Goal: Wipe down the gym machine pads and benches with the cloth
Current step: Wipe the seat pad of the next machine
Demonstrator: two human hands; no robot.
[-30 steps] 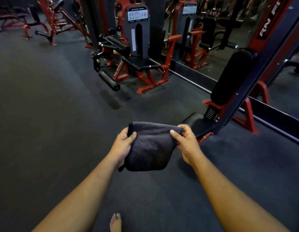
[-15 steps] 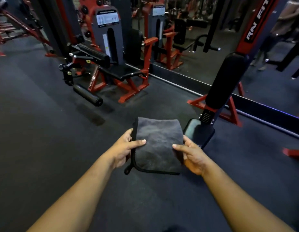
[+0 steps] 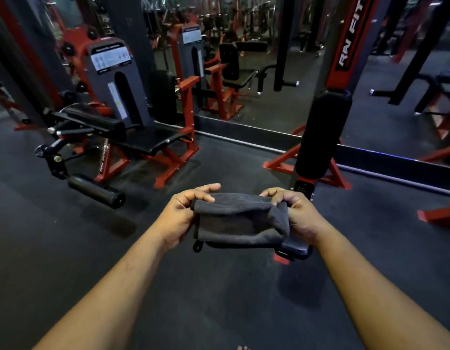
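1. Since half a second ago the cloth [image 3: 240,224] has gone from a flat upright square held at its sides to a folded, bunched bundle lying lengthwise between the hands, and the view has closed in on the upright machine ahead
2. The left hand [image 3: 182,218] pinches the cloth's left end, thumb and fingers [image 3: 208,189] curled over the top edge
3. The right hand [image 3: 298,215] grips the right end, its fingers curled tightly into the fabric
4. The cloth is held in the air in front of the person, above the dark floor [image 3: 67,248], touching no pad
5. The seat pad [image 3: 295,246] of the near machine is mostly hidden behind the cloth and right hand; only a dark corner and a red bracket show
6. The tall black back pad [image 3: 322,132] stands tilted just beyond the right hand, its red frame cut off at the top edge with only part of the lettering readable
7. To the left sits a red and grey leg machine [image 3: 118,97] with a black roller pad [image 3: 96,190] low near the floor
8. The far room is dim and blurred; more red frames show, details unclear
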